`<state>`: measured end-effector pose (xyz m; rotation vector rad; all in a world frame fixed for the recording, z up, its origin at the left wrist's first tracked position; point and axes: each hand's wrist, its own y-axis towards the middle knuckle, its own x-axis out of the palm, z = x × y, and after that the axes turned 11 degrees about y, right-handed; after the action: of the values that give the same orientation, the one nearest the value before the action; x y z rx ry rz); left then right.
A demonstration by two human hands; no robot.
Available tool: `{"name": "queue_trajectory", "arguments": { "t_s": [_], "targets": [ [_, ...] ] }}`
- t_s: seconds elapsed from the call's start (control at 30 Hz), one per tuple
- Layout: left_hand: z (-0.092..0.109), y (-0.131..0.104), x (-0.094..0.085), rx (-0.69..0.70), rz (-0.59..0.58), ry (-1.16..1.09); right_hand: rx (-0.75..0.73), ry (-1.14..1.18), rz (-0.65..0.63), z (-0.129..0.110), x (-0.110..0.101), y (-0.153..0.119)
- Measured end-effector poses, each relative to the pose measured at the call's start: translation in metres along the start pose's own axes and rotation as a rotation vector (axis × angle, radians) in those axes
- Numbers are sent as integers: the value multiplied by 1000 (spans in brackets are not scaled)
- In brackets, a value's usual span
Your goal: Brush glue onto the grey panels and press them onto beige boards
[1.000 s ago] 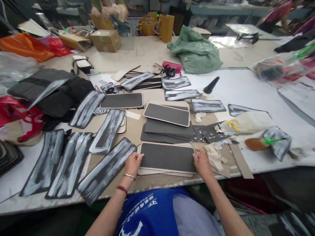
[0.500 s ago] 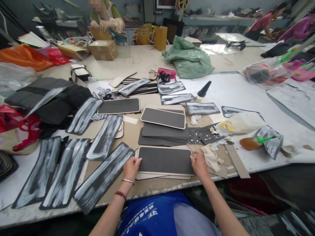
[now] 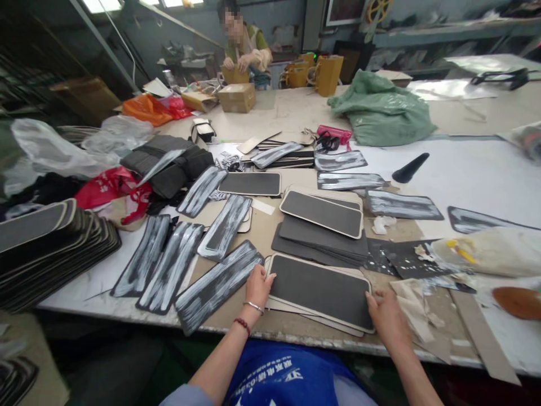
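Note:
A dark grey rectangular panel with rounded corners and a cream border (image 3: 319, 290) lies on a small stack of similar cream-edged boards at the table's front. My left hand (image 3: 257, 288) is closed on its left end, thumb on top. At the opposite end my right hand (image 3: 387, 317) grips the edge, its fingers partly hidden underneath. Just left of my left hand lies a dark strip streaked with white (image 3: 220, 287). Behind the held panel sit a pile of plain dark grey sheets (image 3: 321, 239) and another cream-edged panel (image 3: 321, 213) on top of them.
More white-streaked strips (image 3: 171, 268) spread to the left and back. A tall stack of edged panels (image 3: 54, 254) stands at far left. To the right are crumpled cloth (image 3: 416, 307) and a whitish bag (image 3: 490, 251). A co-worker (image 3: 243, 48) stands across the table behind a cardboard box (image 3: 236, 98).
My view has swung to the left, so the scene sits further right and the stack at far left shows more. Both hands stay at the ends of the same panel.

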<state>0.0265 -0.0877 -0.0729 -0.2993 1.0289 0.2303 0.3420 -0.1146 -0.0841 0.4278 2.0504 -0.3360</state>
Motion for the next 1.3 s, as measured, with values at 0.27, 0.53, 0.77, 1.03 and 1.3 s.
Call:
{"name": "queue_trajectory", "arguments": {
  "t_s": [0.27, 0.53, 0.77, 1.03, 1.3],
  "targets": [
    [6, -7, 0, 26, 36, -20, -120, -168, 15, -5, -4, -3],
    [7, 1, 3, -52, 48, -72, -39, -157, 88, -19, -3, -11],
    [5, -2, -2, -118, 2, -250, 20, 104, 114, -28, -11, -14],
    [-13, -8, -16, -267, -130, -600, -100, 374, 80, -32, 2, 1],
    [-19, -3, -17, -304, -269, -712, -170, 252, 78, -23, 6, -2]
  ]
}}
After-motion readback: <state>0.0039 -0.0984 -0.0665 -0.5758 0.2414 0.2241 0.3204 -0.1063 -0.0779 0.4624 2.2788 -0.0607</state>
